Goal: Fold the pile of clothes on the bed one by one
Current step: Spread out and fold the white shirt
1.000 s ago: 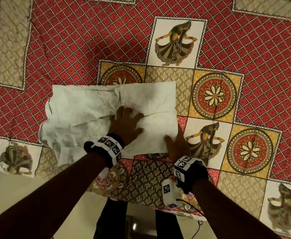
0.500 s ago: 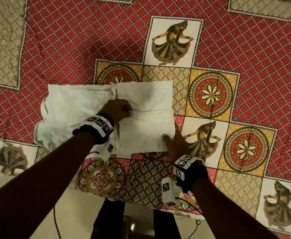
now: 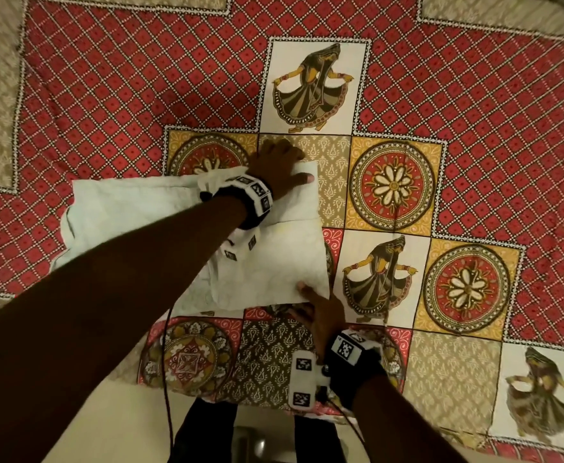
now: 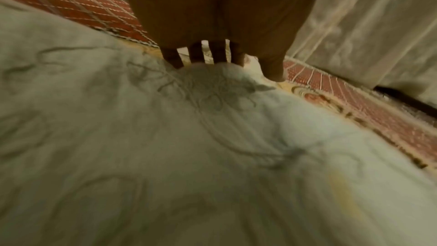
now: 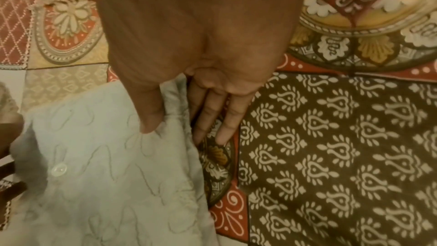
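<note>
Head view: the white garment [image 3: 180, 228] lies on the bedspread [image 3: 474, 95]; the left hand [image 3: 279, 170] grasps its 1 o'clock corner, the right hand [image 3: 324, 312] its 5 o'clock corner.

Left wrist view: fingers [image 4: 171, 57] curl over the far edge.

Right wrist view: the thumb [image 5: 151, 111] presses on top, fingers [image 5: 227, 119] tucked underneath.

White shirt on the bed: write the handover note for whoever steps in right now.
Left hand: at the far right corner of the white shirt, fingers over its edge; whether it grips is unclear.
Right hand: pinches the near right corner, thumb on top, fingers under.
The shirt lies partly folded on the patterned bedspread, its left side rumpled.
Left: finish folding this shirt. No other clothes are in view.
</note>
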